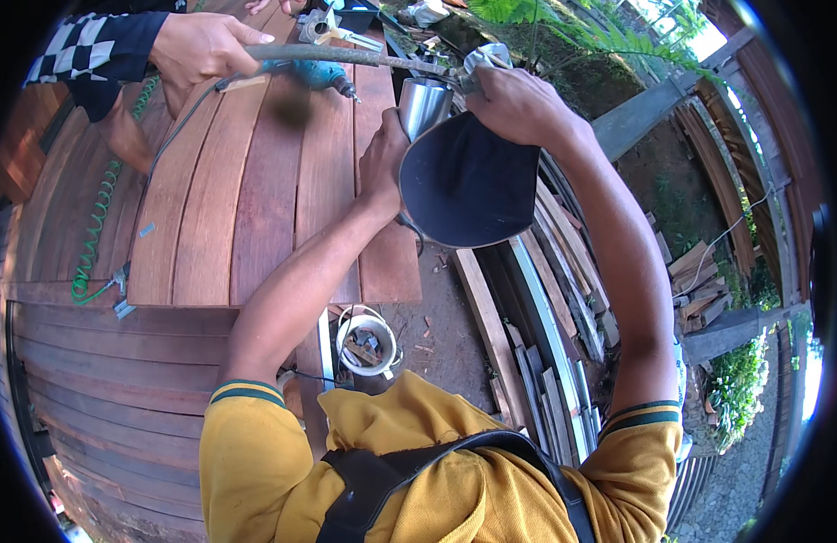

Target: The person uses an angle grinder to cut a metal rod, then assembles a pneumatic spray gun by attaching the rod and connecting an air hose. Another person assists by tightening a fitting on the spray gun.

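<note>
A shiny metal cylinder (425,101) stands out past the right edge of the plank tabletop. My left hand (383,156) is closed around its near left side. Just below the cylinder is a broad, near-black curved sheet (473,185) with a thin pale edge; its exact kind is unclear. My right hand (518,101) is closed above this sheet, against a greyish-white piece (487,59), and its grip is partly hidden. A long, thin, dull bar (346,56) reaches to the cylinder's top from a co-worker's hand (201,45) at the left.
A teal power drill (314,72) lies on the reddish plank tabletop (265,199). A green coiled hose (102,213) runs along the left. Below the table's near edge, a white bucket (382,323) holds scraps. Long boards (491,326) lie on the ground at the right, beside a wooden post (649,113).
</note>
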### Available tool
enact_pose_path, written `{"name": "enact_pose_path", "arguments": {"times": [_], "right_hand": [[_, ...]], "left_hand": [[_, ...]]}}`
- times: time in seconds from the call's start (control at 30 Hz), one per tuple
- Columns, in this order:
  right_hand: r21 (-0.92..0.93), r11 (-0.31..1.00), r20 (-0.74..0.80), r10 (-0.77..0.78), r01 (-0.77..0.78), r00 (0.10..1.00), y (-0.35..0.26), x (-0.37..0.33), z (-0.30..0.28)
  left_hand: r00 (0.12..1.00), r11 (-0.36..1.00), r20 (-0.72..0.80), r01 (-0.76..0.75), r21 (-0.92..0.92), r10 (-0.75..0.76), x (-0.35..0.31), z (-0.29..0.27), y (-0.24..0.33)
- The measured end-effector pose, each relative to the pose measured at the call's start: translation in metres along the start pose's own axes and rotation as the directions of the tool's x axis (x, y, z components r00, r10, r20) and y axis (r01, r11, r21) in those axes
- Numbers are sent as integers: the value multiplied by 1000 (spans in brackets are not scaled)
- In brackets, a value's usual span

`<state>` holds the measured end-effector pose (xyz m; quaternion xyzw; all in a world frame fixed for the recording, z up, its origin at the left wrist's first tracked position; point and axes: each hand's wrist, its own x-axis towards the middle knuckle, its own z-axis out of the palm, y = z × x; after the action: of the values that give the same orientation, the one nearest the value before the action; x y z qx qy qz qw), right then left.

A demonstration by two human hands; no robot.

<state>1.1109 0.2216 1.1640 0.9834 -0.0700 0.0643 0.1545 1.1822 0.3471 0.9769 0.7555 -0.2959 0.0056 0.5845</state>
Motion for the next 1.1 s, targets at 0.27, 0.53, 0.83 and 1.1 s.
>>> {"name": "enact_pose_path", "arguments": {"times": [0.27, 0.53, 0.83, 1.1], "right_hand": [[-76, 994, -6, -78, 77, 997, -3, -2, -7], [-29, 996, 203, 83, -79, 976, -12, 29, -2], [-24, 989, 185, 149, -147, 971, -25, 14, -2], [-94, 987, 172, 146, -131, 974, -30, 6, -12]], "left_hand": [[991, 991, -37, -132, -5, 131, 0, 5, -10], [984, 986, -62, -166, 18, 166, -4, 4, -15], [984, 946, -64, -175, -273, 164, 2, 2, -15], [987, 945, -7, -153, -290, 158, 13, -1, -10]]}}
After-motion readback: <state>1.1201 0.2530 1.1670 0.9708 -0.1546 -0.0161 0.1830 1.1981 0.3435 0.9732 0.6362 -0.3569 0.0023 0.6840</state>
